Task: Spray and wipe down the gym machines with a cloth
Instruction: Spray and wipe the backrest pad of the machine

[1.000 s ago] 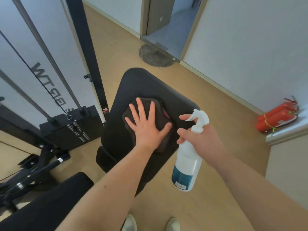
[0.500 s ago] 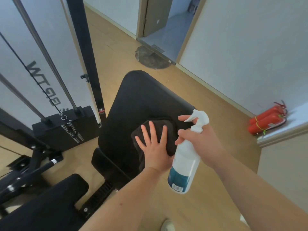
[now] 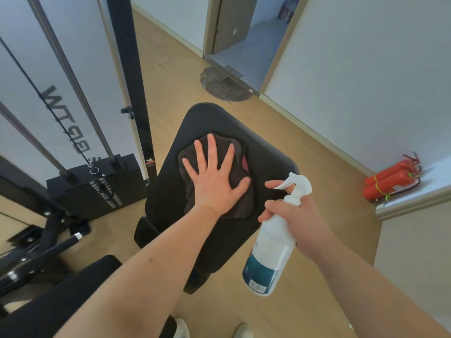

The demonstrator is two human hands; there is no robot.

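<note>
A black padded bench seat [image 3: 266, 152] stands in the middle of the view. A dark grey cloth [image 3: 240, 203] lies on it. My left hand [image 3: 216, 179] presses flat on the cloth with its fingers spread. My right hand [image 3: 292, 215] grips the neck of a white spray bottle [image 3: 271, 247] with a teal label, held in the air to the right of the seat. Its nozzle points left toward the pad, and my index finger rests by the trigger.
A cable machine stands at the left with steel guide rods [image 3: 70, 76], a black weight stack [image 3: 97, 189] and a black upright post [image 3: 129, 76]. Another black pad [image 3: 61, 296] sits lower left. Red fire extinguishers [image 3: 393, 179] lie at the right wall. A doorway [image 3: 246, 40] opens ahead.
My left hand has pushed the cloth away from me, up the seat pad, after pulling it toward me half a second ago. The right hand keeps the bottle in much the same place.
</note>
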